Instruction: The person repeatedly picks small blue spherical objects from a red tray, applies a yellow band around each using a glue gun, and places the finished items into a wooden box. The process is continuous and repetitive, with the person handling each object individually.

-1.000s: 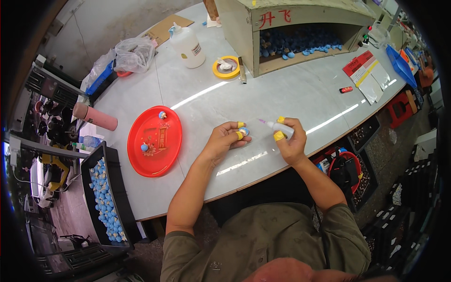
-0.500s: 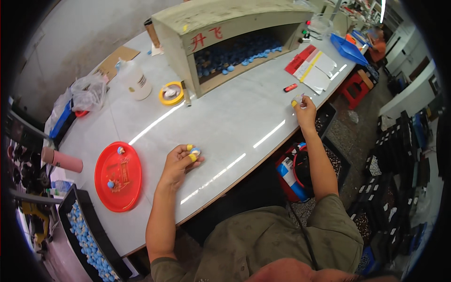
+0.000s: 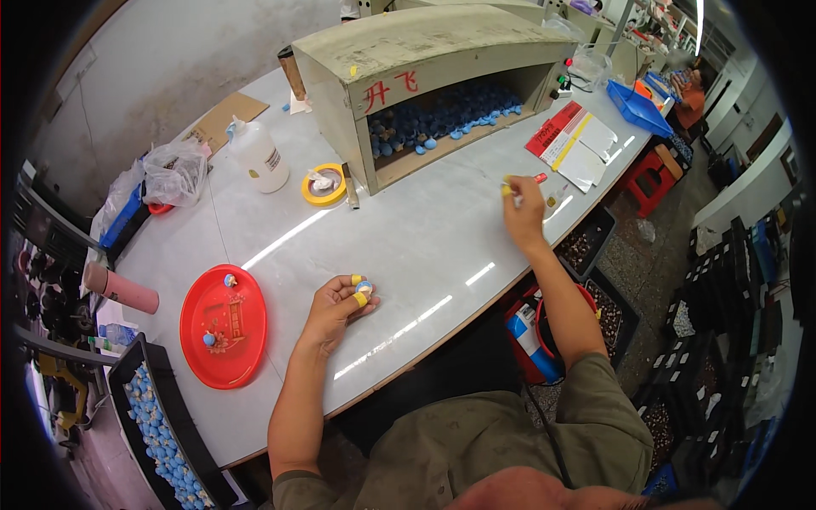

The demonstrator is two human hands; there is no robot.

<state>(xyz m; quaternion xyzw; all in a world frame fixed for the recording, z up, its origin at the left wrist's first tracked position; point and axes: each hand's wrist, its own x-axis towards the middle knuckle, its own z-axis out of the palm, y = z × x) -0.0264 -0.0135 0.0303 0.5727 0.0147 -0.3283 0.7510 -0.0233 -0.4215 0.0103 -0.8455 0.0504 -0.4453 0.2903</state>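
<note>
My left hand rests over the near middle of the table, with yellow tape on its thumb and a finger. Between those fingertips is a small blue-and-white figurine piece. My right hand, also taped in yellow, hovers farther right with its fingertips pinched together; whatever they hold is too small and blurred to name. Just right of it a small clear item lies by the table edge, and a red marker shows behind the fingers. Two similar blue pieces sit on a round red tray at left.
A beige box-like cabinet with many blue pieces inside stands at the back. Near it are yellow tape, a white bottle and red-and-white papers. A black bin of blue pieces and a pink flask are left.
My right hand has moved left, away from the clear item by the table edge. My left hand keeps its hold on the blue-and-white piece. The whole view has shifted slightly.
</note>
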